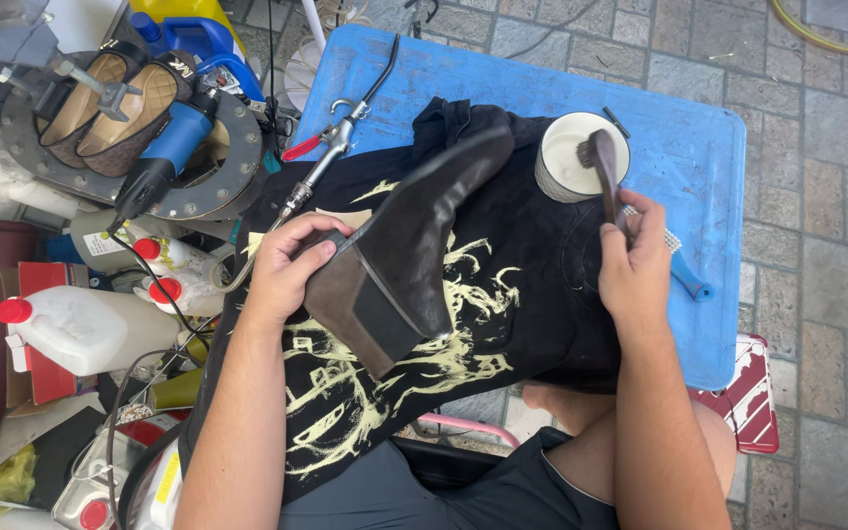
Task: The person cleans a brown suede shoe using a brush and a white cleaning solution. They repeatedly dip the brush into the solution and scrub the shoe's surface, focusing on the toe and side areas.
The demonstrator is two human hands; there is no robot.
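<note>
I am gripping one brown boot [414, 245] by the heel with my left hand [287, 265], over the black cloth [532, 285]. My right hand [635, 260] is clasping one brush [603, 162], dipping into one white tub [566, 157]. One spray gun [331, 147] is lying beside; two loafers [115, 108] are resting left.

Boot [414, 245] on cloth [532, 294], left of cup [566, 167]; brush [603, 162] seemingly in cup.
</note>
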